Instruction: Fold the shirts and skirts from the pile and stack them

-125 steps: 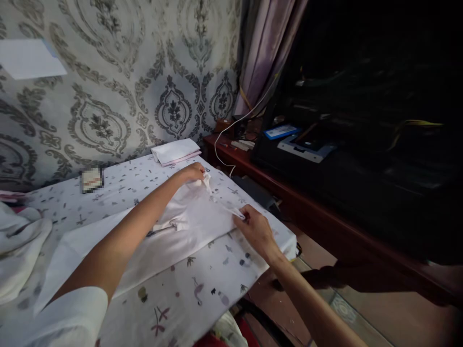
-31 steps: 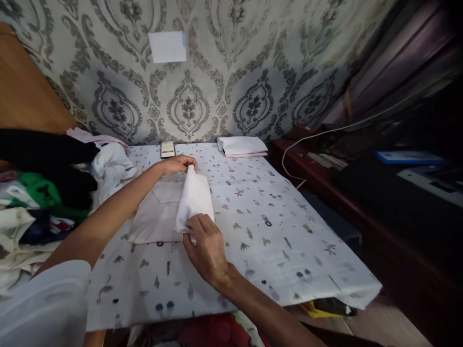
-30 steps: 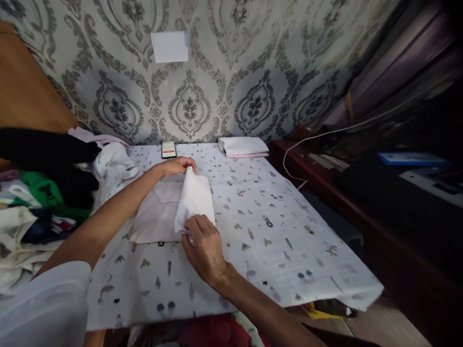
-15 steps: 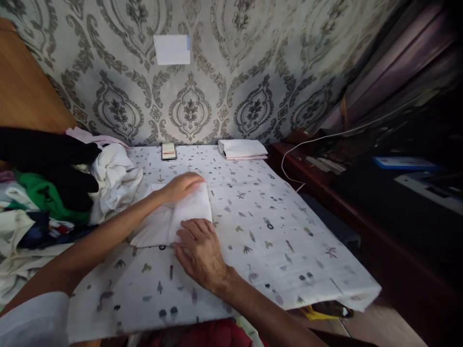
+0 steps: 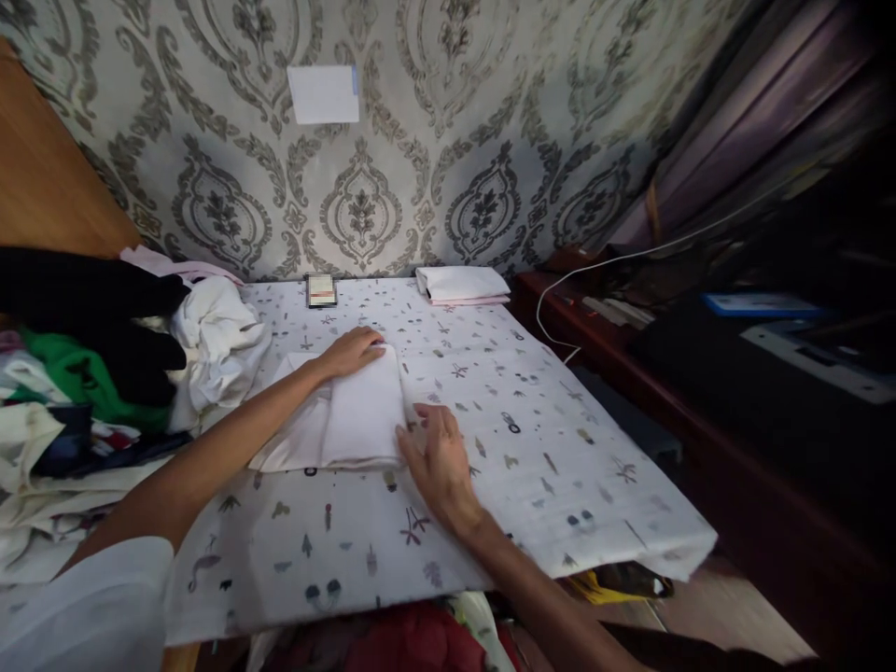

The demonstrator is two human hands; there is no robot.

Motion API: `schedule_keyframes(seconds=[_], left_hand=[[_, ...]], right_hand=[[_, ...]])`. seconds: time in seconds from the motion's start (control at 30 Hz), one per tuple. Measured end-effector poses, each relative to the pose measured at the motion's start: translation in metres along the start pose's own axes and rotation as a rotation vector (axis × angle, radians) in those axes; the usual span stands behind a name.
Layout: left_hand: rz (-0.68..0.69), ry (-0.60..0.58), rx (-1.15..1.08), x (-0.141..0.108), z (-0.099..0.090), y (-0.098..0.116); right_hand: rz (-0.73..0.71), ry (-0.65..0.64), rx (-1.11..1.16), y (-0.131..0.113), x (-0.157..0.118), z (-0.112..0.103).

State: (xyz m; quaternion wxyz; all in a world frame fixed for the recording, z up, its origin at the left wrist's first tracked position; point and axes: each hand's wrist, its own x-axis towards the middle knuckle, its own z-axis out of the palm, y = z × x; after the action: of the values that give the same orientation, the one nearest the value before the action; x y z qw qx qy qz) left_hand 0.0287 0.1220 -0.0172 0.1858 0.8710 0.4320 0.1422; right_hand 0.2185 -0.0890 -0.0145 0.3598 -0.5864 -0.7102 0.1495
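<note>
A folded white cloth garment lies flat on the printed tablecloth, its right part doubled into a thicker layer. Across its far edge rests my left hand, fingers stretched out and nothing gripped. My right hand is just off the garment's right edge, with thumb and fingers apart and nothing in them. Whether its fingertips touch the tablecloth, I cannot tell.
Crumpled white cloth and a heap of dark, green and pale clothes lie on the left. Against the wall are a small framed card and a folded white stack. A white cable hangs at the right.
My right hand has moved right, from on top of the garment to beside its edge. My left hand stays at the far edge. The view has shifted slightly.
</note>
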Motion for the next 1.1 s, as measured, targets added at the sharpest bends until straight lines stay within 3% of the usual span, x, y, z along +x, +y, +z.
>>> schedule_keyframes(seconds=[0.07,0.13,0.27,0.4,0.5,0.6,0.7,0.8,0.9,1.0,1.1], left_hand=[[-0.054,-0.063,-0.086,-0.002,-0.006,-0.004],[-0.114,-0.165,-0.152,-0.001,-0.015,-0.007],[-0.159,-0.3,-0.237,0.006,-0.033,-0.005],[-0.128,-0.326,-0.347,0.021,-0.039,0.013],[-0.076,-0.255,-0.553,0.044,-0.033,0.031],[-0.06,-0.197,-0.678,0.071,-0.021,0.048],[-0.065,-0.192,-0.738,0.084,-0.014,0.055],[-0.056,-0.191,-0.829,0.07,-0.02,0.048],[-0.034,-0.117,-0.923,0.032,-0.032,0.026],[-0.096,-0.029,-0.947,-0.011,-0.039,-0.002],[-0.235,0.049,-0.846,-0.038,-0.04,-0.023]], right_hand=[[0.124,-0.129,-0.095,0.002,0.006,-0.005],[0.16,-0.26,-0.182,-0.003,0.013,-0.006],[0.192,-0.316,-0.154,-0.017,0.021,-0.005],[0.281,-0.204,0.204,-0.009,0.021,-0.019],[0.339,-0.056,0.429,0.011,0.022,-0.043],[0.356,0.12,0.48,0.029,0.022,-0.065],[0.317,0.201,0.434,0.03,0.02,-0.074],[0.188,0.205,0.368,0.013,0.017,-0.066],[-0.051,0.156,0.311,-0.01,0.011,-0.042],[-0.288,0.011,0.18,-0.028,0.002,-0.011],[-0.441,-0.196,-0.054,-0.037,-0.008,0.007]])
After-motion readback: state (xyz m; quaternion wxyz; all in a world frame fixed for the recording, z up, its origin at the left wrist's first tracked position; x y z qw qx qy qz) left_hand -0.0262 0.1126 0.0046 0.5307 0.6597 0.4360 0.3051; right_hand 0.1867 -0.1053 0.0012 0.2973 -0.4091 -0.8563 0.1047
